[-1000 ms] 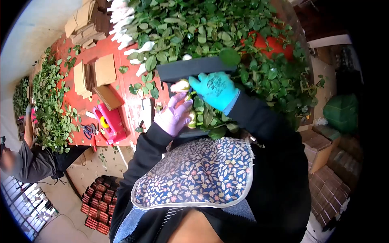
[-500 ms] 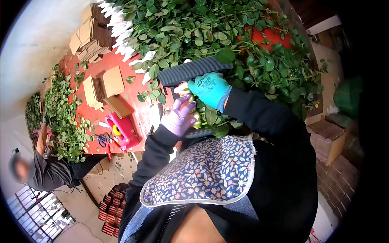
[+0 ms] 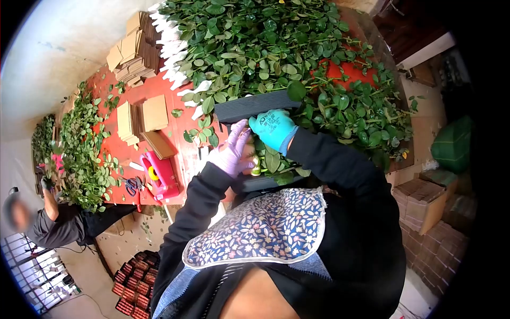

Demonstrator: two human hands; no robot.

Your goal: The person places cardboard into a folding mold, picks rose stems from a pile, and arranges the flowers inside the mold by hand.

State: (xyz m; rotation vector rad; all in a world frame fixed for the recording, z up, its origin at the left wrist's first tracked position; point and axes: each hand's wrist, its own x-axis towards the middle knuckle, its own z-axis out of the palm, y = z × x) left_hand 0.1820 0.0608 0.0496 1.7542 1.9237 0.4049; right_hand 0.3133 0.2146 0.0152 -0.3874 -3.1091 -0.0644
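My left hand (image 3: 231,153), in a lilac glove, curves its fingers around pale rose heads (image 3: 255,166) in front of me. The index finger points up toward my right hand (image 3: 273,129). That hand wears a teal glove, and its fingers are closed at the upper end of the rose bunch, where a head is mostly hidden. Green rose leaves (image 3: 272,161) stick out below my right wrist. The bunch lies between two dark ridged walls of a holder, the upper wall (image 3: 255,107) behind my hands and the lower wall (image 3: 260,183) near my apron.
Leafy rose stems (image 3: 255,48) with white-wrapped heads (image 3: 172,50) cover the back of the red table (image 3: 183,127). To the left are cardboard pieces (image 3: 155,112), a pink tape dispenser (image 3: 163,178) and scissors (image 3: 133,186). A co-worker (image 3: 56,226) stands at far left beside more stems.
The view has shifted slightly. My left fingers have moved up toward my right hand and now cover the pink rose head that showed between the hands. The co-worker's arm has moved.
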